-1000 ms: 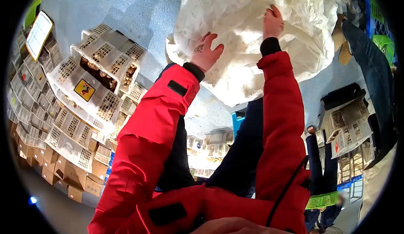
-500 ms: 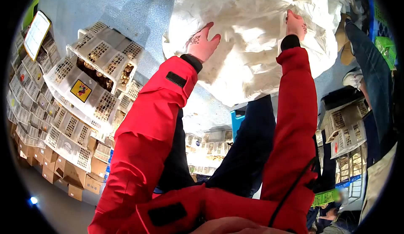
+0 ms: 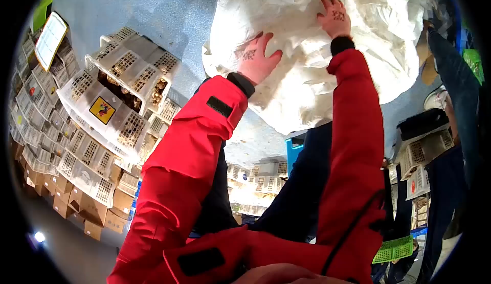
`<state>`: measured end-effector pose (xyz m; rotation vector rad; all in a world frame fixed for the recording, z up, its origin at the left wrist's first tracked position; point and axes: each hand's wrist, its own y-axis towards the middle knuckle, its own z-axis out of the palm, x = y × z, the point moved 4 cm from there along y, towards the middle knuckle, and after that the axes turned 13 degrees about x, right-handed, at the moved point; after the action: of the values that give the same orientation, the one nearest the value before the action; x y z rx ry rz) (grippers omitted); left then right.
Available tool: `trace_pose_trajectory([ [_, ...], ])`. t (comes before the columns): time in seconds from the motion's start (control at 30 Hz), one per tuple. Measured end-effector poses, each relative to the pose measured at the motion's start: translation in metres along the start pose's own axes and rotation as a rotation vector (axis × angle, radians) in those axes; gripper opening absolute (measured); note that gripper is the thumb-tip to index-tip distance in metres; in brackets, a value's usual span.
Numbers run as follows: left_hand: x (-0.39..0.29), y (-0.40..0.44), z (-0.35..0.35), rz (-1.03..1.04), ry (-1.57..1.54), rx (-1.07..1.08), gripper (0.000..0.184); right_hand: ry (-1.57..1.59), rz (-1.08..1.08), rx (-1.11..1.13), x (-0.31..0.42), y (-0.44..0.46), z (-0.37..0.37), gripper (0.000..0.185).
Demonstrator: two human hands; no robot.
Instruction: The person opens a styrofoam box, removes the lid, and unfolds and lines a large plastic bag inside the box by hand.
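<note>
A large, crumpled white sheet or sack (image 3: 302, 92) is spread out in front of me, with folds across its surface. On its left part lies my left hand (image 3: 257, 59), open, with thumb and fingers apart. Farther up and to the right, my right hand (image 3: 335, 18) rests against the white material with its fingers spread. Neither hand grips anything. Both hands have a dark pattern on the back, and red sleeves reach down to dark cuffs. What lies under the sheet is hidden.
Stacked white plastic crates (image 3: 123, 72) with brownish contents stand on the left, cardboard boxes (image 3: 92, 210) behind them. A clipboard-like panel (image 3: 51, 39) leans at upper left. Blue plastic (image 3: 294, 152) shows near my leg. Another person's legs (image 3: 452, 74) and more crates (image 3: 422, 148) are on the right.
My right hand has moved left across the sheet, and its fingers have gone from bunched at a fold to spread. My left hand stays open, slightly shifted in view.
</note>
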<state>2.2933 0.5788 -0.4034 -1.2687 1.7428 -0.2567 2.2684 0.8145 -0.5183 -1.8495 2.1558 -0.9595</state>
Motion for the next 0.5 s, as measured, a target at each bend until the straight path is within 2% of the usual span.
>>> trace_pose_trajectory([
  [0.1,0.008,0.002,-0.011,-0.066,-0.225,0.118,0.043,0.211,0.066,0.044,-0.011,0.007,-0.007,0.048],
  [0.13,0.010,0.002,-0.010,-0.054,-0.297,0.189,0.046,0.337,0.041,-0.018,-0.012,0.006,-0.013,0.045],
  [0.23,0.011,-0.012,-0.010,-0.217,-0.598,0.331,0.043,0.894,0.127,-0.125,-0.012,-0.016,-0.026,0.039],
  [0.27,0.011,-0.013,-0.012,-0.157,-0.701,0.267,0.036,0.673,0.048,-0.202,-0.010,-0.024,-0.025,0.037],
  [0.3,0.013,-0.016,-0.018,-0.142,-0.622,0.162,0.033,0.444,-0.007,-0.299,-0.008,-0.033,-0.024,0.034],
  [0.37,-0.004,-0.028,-0.043,-0.111,-0.458,-0.040,0.029,0.338,-0.058,-0.098,0.019,-0.050,-0.031,0.033],
  [0.4,-0.014,-0.037,-0.056,-0.240,-0.439,-0.072,0.024,0.221,-0.155,-0.082,0.036,-0.056,-0.025,0.034],
  [0.43,-0.017,-0.042,-0.062,-0.192,-0.408,-0.129,0.026,0.104,-0.251,-0.067,0.054,-0.060,-0.019,0.034],
  [0.5,-0.019,-0.055,-0.074,-0.150,-0.442,-0.246,0.028,-0.055,-0.239,0.156,0.085,-0.062,-0.014,0.036],
])
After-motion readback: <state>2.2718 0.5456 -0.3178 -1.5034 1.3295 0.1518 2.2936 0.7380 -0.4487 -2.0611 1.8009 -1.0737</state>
